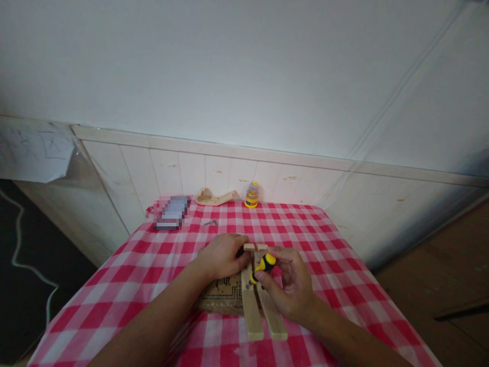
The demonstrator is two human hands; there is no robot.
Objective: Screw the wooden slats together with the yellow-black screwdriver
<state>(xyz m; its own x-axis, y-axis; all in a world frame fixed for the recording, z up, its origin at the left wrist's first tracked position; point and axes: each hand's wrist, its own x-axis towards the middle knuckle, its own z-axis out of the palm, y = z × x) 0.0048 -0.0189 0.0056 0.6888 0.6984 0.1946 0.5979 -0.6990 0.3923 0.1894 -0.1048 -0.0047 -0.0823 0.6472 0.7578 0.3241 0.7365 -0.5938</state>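
A small yellow-and-black screwdriver (268, 261) is gripped in my right hand (292, 280), its lower end close to the dark screws on the wood. My left hand (227, 255) is closed around the far part of the left wooden strip (252, 313), thumb along its side. Beside it, nearly parallel, lies the right wooden strip (275, 318), partly covered by my right hand. Both strips rest across a brown printed box (223, 303) and stick out past its near edge. The screwdriver's tip is too small to make out.
A checked red-and-white cloth (160, 295) covers the table. Toward the back are a phone (173, 211), a few small screws (211, 223), a curved wooden piece (217, 198) and a yellow-based bit container (252, 195). Behind stands a white panelled wall (275, 176).
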